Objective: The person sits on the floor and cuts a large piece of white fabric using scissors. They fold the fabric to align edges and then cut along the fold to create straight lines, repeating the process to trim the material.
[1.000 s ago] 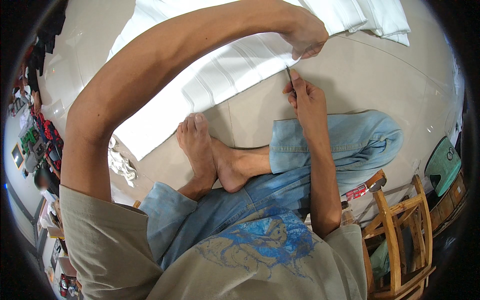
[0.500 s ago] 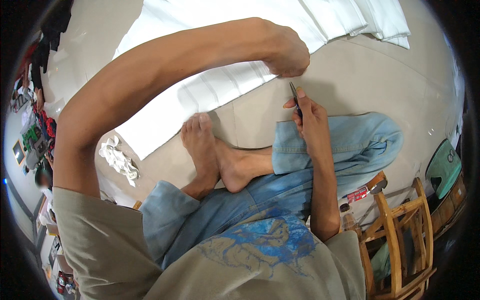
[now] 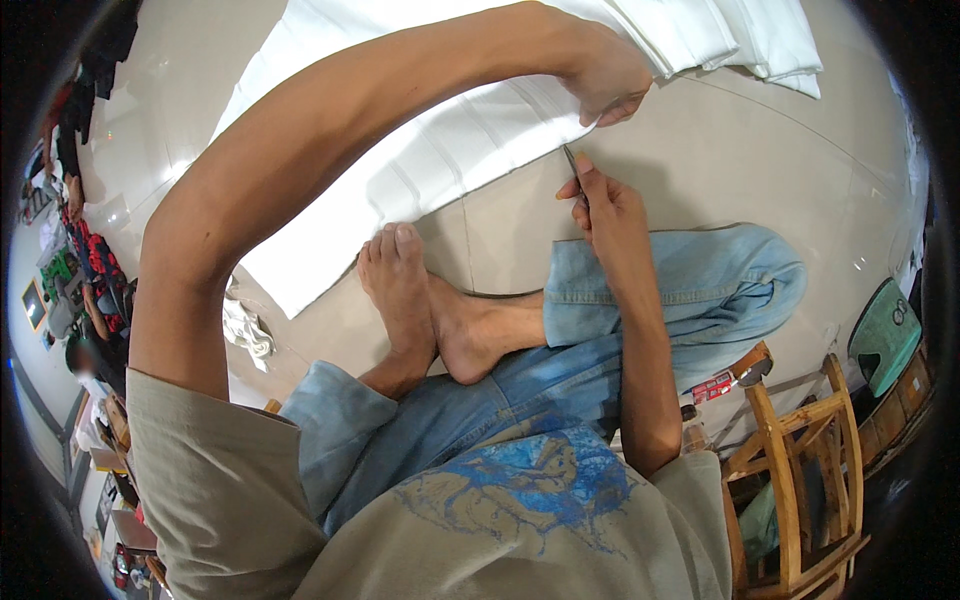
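A long white cloth with stitched lines or creases is spread over the floor beyond my feet. My left hand reaches across from the left with its fingers curled and closed on the near edge of the cloth. Just below it, my right hand is closed around small thread snips. Their thin metal tip points up toward the cloth edge, close under my left hand. The handle is mostly hidden by the fingers.
My bare feet rest near the cloth's edge. A crumpled white scrap lies at the left. To the right stand a wooden stool frame and a green chair-like piece. Farther left, another person sits among piled things.
My left hand has moved right and slightly away along the cloth edge. My right hand has shifted a little up and left with the snips, bringing their tip nearer the edge.
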### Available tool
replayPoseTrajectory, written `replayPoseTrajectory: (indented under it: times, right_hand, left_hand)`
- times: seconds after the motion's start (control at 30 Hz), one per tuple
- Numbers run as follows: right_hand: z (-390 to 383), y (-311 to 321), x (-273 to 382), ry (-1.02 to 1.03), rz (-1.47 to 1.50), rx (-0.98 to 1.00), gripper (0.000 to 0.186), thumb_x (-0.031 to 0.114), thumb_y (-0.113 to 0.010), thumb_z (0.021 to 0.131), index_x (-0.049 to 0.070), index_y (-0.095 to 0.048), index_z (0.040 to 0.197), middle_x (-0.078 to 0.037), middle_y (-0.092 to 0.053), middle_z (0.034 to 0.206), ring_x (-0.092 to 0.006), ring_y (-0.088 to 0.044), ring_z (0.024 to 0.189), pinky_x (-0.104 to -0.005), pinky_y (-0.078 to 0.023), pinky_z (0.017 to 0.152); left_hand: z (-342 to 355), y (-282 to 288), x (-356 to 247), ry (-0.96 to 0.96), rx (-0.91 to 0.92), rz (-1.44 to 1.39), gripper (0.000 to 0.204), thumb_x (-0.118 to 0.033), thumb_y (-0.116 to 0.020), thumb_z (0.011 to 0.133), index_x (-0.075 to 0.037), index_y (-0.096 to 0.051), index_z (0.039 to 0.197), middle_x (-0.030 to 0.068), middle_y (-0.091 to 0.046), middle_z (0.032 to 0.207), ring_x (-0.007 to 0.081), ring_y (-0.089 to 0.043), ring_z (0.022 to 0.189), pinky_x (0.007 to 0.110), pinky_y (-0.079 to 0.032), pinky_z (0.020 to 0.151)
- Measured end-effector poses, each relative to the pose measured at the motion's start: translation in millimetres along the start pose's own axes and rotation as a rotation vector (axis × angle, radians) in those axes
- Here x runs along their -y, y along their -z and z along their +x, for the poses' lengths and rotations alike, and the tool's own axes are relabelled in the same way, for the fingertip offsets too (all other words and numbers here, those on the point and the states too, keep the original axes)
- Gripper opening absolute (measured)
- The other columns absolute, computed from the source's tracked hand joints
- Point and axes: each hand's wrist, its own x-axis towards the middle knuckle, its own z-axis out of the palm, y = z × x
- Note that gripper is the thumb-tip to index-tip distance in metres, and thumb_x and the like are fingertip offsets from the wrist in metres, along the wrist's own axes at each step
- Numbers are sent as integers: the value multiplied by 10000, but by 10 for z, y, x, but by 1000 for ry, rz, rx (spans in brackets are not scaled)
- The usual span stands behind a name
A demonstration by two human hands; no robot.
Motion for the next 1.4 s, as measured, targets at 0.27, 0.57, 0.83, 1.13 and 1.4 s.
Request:
replayPoseTrajectory:
  times: [0.27,0.57,0.83,1.13,1.4]
  right_hand:
    - [53,-15,-15,29,-17,-19,555,465,-545,1059,0,-680,787,25,-444,567,-65,-372,505,-291,-293,472]
    - [74,-32,-18,51,-34,-21,557,462,-541,1061,4,-668,769,15,-455,570,-69,-386,518,-294,-307,486]
    - [47,14,-73,37,-26,-38,564,488,-544,1052,11,-662,776,31,-443,582,-65,-371,519,-295,-308,487]
    - [20,217,162,482,-124,-270,459,438,-635,1021,-19,-667,1010,-45,-623,794,-169,-580,693,-312,-453,622]
    - [1210,72,616,1211,-843,-403,545,288,-715,965,-25,-560,1384,-258,-595,1389,-316,-673,1166,-426,-516,1021]
  left_hand:
    - [65,-46,128,-106,-39,22,143,-95,-809,729,-114,-811,870,106,-772,864,285,-737,849,416,-561,738]
    - [55,-26,108,-85,-24,17,103,-98,-796,751,-113,-811,852,105,-773,853,277,-739,847,420,-562,740]
    - [43,21,-4,-21,38,28,169,-50,-786,720,-83,-773,885,80,-746,907,264,-708,915,425,-549,765]
    - [-1152,-810,-20,208,-1006,16,466,-173,-586,985,-141,-557,1450,164,-476,1512,369,-436,1397,504,-322,1197]
    - [-1711,-2108,349,733,-848,193,785,-639,-330,1040,-184,-172,1660,117,-40,1734,328,8,1598,658,34,1240]
